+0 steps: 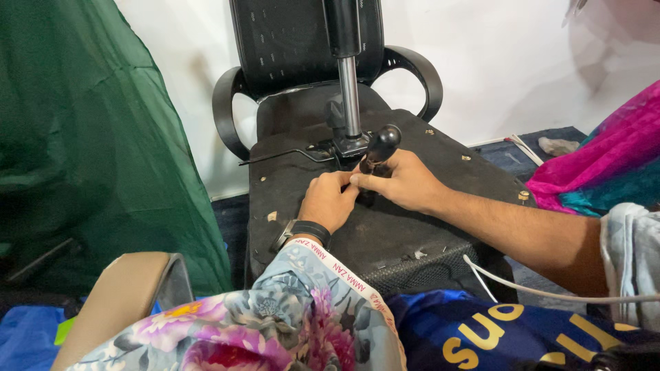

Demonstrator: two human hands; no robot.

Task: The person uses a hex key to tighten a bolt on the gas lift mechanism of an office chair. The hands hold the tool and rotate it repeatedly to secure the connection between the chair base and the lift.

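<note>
Screwdriver (379,149), black-handled, stood nearly upright in your right hand (405,180), its tip hidden behind your fingers (364,180) and pointed down at the underside of an upturned office chair seat (385,227). You had wrapped your right fingers around the lower part of the handle, pressed together, with the rounded knob sticking out above them. Your left hand (328,199) lay just beside the right, touching it, its fingers curled and pinched toward the spot where the tool met the seat; you could not tell what, if anything, they pinched. A dark watch (302,230) sat on your left wrist above a floral sleeve (275,316).

The tool stood just in front of the metal bracket (347,145) at the base of the chair's gas column (349,93), which rose shiny and straight from the seat. A thin lever (275,156) stuck out from the bracket toward your left. The seat's black board carried small scraps and chips. Behind it curved two black armrests (223,113) and the backrest (289,41). A green cloth (82,137) hung on your left, and a white cable (536,292) ran across your right forearm.
</note>
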